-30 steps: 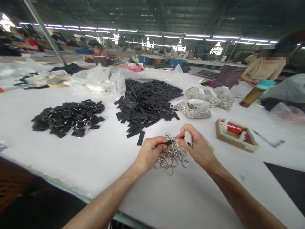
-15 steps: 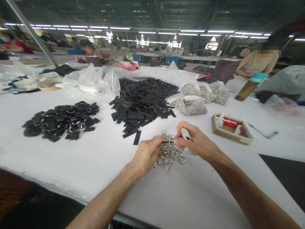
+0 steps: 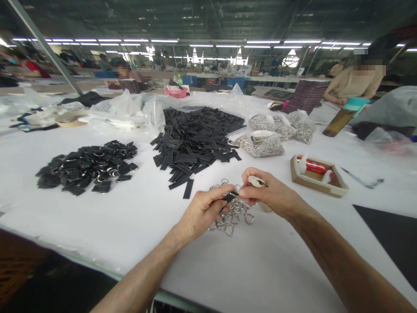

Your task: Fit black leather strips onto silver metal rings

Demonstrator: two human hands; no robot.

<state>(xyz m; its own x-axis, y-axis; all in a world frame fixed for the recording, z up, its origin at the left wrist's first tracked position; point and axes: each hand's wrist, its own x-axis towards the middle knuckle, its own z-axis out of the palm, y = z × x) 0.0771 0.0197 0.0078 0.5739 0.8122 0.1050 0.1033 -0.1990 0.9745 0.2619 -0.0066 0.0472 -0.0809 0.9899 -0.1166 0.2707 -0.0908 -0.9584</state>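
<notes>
My left hand is closed on a short black strap, tilted over the pile of metal D-rings. At the strap's right end a D-ring shows. The fingertips of my right hand pinch at that ring; just how they grip it is partly hidden. Something off-white, like a finger cover, sits at a finger of my right hand. Beyond the rings lies a large heap of flat black straps. To the left is a pile of folded black straps with rings in them.
Clear bags of metal rings stand behind the D-rings. On the right are a cardboard tray with a red tube, a thin tool, a bottle and a black sheet. A co-worker sits at the far right.
The black strap has turned in my left hand, so its flat face and the ring at its end now show. My right hand has shifted very slightly and stays close to the strap.
</notes>
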